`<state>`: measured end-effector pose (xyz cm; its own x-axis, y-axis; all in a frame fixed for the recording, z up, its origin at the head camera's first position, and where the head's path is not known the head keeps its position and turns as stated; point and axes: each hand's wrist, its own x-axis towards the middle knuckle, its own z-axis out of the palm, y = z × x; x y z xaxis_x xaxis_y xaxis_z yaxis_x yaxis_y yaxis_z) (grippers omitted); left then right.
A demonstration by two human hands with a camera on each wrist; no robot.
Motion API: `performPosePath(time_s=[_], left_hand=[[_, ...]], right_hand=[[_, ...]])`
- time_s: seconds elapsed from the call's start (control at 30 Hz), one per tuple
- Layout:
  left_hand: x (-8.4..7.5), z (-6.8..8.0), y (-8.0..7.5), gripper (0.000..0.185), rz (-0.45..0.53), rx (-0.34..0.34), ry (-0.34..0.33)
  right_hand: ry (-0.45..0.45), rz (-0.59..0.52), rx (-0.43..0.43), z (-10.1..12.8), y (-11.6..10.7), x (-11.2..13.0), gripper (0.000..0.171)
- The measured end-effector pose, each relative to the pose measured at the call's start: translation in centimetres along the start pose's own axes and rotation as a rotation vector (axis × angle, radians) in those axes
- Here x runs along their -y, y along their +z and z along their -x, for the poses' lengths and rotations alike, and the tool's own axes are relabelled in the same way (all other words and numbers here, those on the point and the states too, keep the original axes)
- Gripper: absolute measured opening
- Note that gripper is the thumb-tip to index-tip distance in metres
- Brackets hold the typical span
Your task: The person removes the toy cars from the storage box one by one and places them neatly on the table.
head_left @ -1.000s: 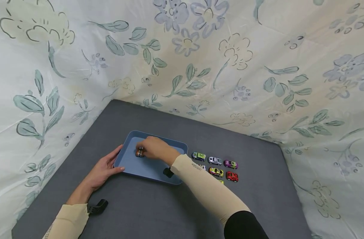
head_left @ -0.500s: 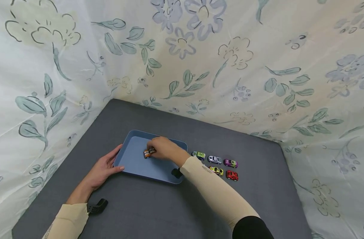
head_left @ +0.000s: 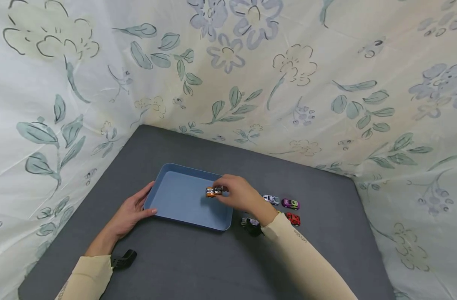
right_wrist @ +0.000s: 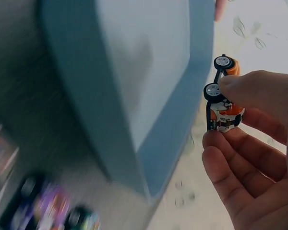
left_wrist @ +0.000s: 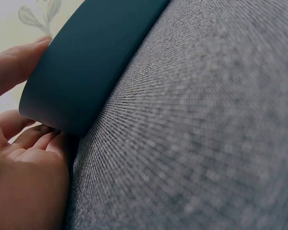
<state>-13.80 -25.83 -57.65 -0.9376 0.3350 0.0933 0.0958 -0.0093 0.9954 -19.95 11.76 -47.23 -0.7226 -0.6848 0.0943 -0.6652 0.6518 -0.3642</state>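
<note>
The scene is enclosed by a flowered cloth (head_left: 288, 75) hung behind and to both sides. A grey bench (head_left: 198, 266) is spread below it, and a shallow blue tray (head_left: 179, 200) is set on the bench, left of the middle.

The near left corner of the tray is steadied by the left hand (head_left: 129, 214): in the left wrist view the thumb is laid on the rim and the other fingers are held against the outer wall, so the corner is lightly clasped.

A small orange toy car (head_left: 214, 191) is pinched between the thumb and fingertips of the right hand (head_left: 239, 196). The car is held clear of the tray floor, above the tray's right part and close to its right edge; in the right wrist view (right_wrist: 223, 103) it is seen tilted on its side, wheels toward the tray.

On the bench to the right of the tray, well apart from it, a row of other toy cars is laid out: a silver one (head_left: 270, 199), a purple one (head_left: 290, 204) and a red one (head_left: 293, 218); more are partly hidden by the right forearm.

The step in hand is judged to be the carrying of the orange car between the tray and the row. A free spot is called for next, where the car can be lowered wheels down and the pinch opened.
</note>
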Motion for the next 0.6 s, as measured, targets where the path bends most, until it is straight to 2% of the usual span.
performPosePath(time_s=[0.27,0.43,0.6], left_hand=[[0.0,0.0,0.1,0.093,0.000,-0.007,-0.018],[0.4,0.0,0.2,0.092,0.008,-0.004,-0.011],[0.9,0.0,0.2,0.093,-0.001,-0.001,-0.007]], right_hand=[[0.096,0.040,-0.079,6.9,-2.8,-2.2,0.028],[0.122,0.060,-0.116,10.4,-3.7,-3.7,0.029],[0.180,0.058,-0.114,13.4,-4.2,-4.8,0.031]])
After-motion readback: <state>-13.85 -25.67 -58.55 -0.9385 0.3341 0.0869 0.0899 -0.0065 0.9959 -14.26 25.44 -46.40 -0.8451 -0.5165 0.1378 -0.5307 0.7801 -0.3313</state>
